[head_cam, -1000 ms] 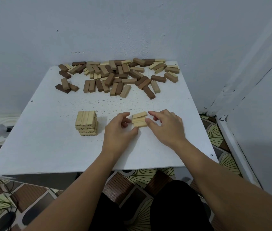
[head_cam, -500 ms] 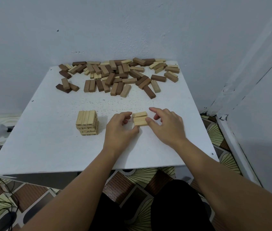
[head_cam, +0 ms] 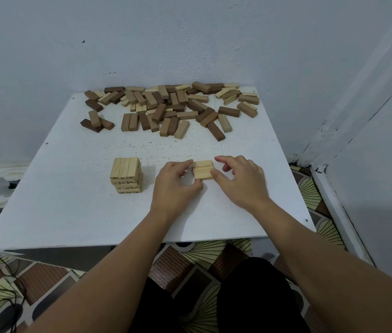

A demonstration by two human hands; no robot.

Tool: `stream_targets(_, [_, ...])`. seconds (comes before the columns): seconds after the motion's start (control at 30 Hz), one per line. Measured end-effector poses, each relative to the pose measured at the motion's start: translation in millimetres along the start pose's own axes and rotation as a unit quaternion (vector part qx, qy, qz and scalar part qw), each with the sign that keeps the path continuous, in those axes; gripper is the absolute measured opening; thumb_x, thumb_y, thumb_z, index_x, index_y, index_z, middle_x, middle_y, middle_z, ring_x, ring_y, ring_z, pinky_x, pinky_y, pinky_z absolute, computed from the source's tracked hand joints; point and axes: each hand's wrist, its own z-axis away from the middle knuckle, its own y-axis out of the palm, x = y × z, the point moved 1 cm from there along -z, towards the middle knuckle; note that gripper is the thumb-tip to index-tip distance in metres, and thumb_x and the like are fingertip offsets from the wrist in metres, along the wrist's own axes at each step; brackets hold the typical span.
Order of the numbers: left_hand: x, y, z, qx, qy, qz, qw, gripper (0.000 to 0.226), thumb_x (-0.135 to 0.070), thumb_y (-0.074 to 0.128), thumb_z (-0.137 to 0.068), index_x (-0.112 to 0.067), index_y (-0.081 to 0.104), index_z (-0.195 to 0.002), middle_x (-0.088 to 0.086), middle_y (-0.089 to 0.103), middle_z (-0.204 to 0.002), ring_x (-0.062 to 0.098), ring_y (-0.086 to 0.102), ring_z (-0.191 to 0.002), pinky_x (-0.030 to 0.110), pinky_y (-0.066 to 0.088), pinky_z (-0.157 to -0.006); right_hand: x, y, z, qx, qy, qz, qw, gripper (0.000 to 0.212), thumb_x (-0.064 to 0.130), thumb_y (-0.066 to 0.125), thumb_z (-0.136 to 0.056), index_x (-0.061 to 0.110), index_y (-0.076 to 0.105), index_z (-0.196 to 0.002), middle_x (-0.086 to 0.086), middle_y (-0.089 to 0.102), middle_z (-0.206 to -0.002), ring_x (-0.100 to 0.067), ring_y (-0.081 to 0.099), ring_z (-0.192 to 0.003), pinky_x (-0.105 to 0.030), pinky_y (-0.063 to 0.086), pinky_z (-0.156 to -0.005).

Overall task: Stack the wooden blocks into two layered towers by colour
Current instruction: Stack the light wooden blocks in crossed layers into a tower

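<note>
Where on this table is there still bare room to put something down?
The table is bare along its near edge below the light block tower, and in the strip between that tower and the loose block pile. The far edge is crowded; both hands occupy the middle right.

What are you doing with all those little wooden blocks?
A person is sorting wooden blocks by colour into towers. Both hands are squeezing three light blocks together into a neat row on the white table: the left hand holds them from one end, the right hand from the other. To the left stands a light tower, already several layers high. At the far edge lies a mixed pile of light and dark blocks. No dark tower is started yet.
</note>
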Motion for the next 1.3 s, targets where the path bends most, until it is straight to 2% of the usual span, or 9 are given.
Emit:
stream_targets(0.13, [0.6, -3.6, 4.3, -0.022, -0.01, 0.003, 1.0, 0.049, -0.027, 0.083, -0.08, -0.024, 0.07, -0.128, -0.01, 0.061, -0.11, -0.002, 0.056, -0.099, 0.015, 0.045, -0.091, -0.7, -0.5, 5.1, -0.049, 0.02, -0.057, 0.997, 0.016, 0.037, 0.062, -0.098, 0.032, 0.073, -0.108, 0.016, 0.061, -0.092, -0.012, 0.057, -0.092, -0.044, 0.051, -0.094])
stream_targets(0.2, [1.6, -3.8, 5.6, -0.026, -0.018, 0.0, 0.999, 0.043, -0.029, 0.083, -0.081, -0.023, 0.074, -0.122, -0.011, 0.061, -0.11, -0.004, 0.055, -0.099, 0.009, 0.043, -0.088, 0.3, -0.2, 6.9, -0.05, 0.023, -0.052, 0.997, 0.016, 0.033, 0.061, -0.098, 0.03, 0.077, -0.099, 0.012, 0.061, -0.089, -0.014, 0.056, -0.09, -0.043, 0.05, -0.092])
stream_targets(0.4, [2.8, -3.4, 3.8, -0.009, -0.023, -0.009, 1.0, 0.035, -0.031, 0.082, -0.082, -0.023, 0.079, -0.116, -0.012, 0.06, -0.115, 0.002, 0.057, -0.109, 0.018, 0.045, -0.095, 1.7, -1.2, 8.2, -0.045, 0.02, -0.056, 0.997, 0.02, 0.036, 0.062, -0.096, 0.028, 0.08, -0.092, 0.013, 0.06, -0.083, -0.013, 0.055, -0.086, -0.037, 0.049, -0.085])
stream_targets(0.47, [3.2, -3.2, 3.2, -0.011, -0.025, -0.01, 1.0, 0.035, -0.031, 0.082, -0.082, -0.022, 0.079, -0.116, -0.012, 0.06, -0.114, 0.002, 0.057, -0.109, 0.015, 0.043, -0.094, 3.0, -1.6, 8.5, -0.049, 0.018, -0.055, 0.997, 0.02, 0.036, 0.064, -0.095, 0.027, 0.081, -0.09, 0.014, 0.059, -0.079, -0.012, 0.054, -0.083, -0.035, 0.049, -0.083])
stream_targets(0.6, [4.2, -2.4, 1.1, -0.012, -0.03, -0.008, 0.999, 0.035, -0.029, 0.083, -0.081, -0.021, 0.079, -0.115, -0.012, 0.061, -0.113, 0.0, 0.057, -0.106, 0.003, 0.037, -0.085, 4.6, -2.7, 8.1, -0.044, 0.012, -0.056, 0.997, 0.02, 0.038, 0.064, -0.095, 0.028, 0.081, -0.091, 0.015, 0.059, -0.078, -0.011, 0.054, -0.083, -0.034, 0.048, -0.081])
stream_targets(0.8, [6.6, -2.5, 0.3, -0.015, -0.029, -0.002, 0.999, 0.038, -0.03, 0.083, -0.081, -0.022, 0.079, -0.118, -0.013, 0.062, -0.112, -0.013, 0.055, -0.101, -0.002, 0.037, -0.082, 5.3, -4.1, 8.3, -0.061, 0.029, -0.077, 0.995, 0.017, 0.035, 0.065, -0.096, 0.028, 0.079, -0.09, 0.016, 0.058, -0.079, -0.011, 0.055, -0.084, -0.035, 0.05, -0.08])
stream_targets(1.07, [6.4, -3.3, -0.4, -0.011, -0.028, -0.006, 1.0, 0.033, -0.03, 0.084, -0.081, -0.024, 0.08, -0.113, -0.011, 0.062, -0.113, -0.002, 0.057, -0.103, 0.009, 0.043, -0.089, 5.0, -2.8, 7.6, -0.043, 0.011, -0.057, 0.997, 0.024, 0.04, 0.059, -0.098, 0.031, 0.082, -0.097, 0.014, 0.061, -0.081, -0.014, 0.054, -0.085, -0.038, 0.049, -0.084])
stream_targets(1.3, [6.2, -2.9, -0.6, -0.012, -0.029, -0.011, 0.999, 0.034, -0.03, 0.083, -0.081, -0.023, 0.08, -0.114, -0.012, 0.062, -0.112, -0.002, 0.057, -0.103, 0.006, 0.039, -0.087, 4.3, -1.7, 6.9, -0.042, 0.002, -0.054, 0.998, 0.026, 0.04, 0.059, -0.1, 0.028, 0.082, -0.095, 0.015, 0.062, -0.08, -0.015, 0.054, -0.084, -0.04, 0.047, -0.087])
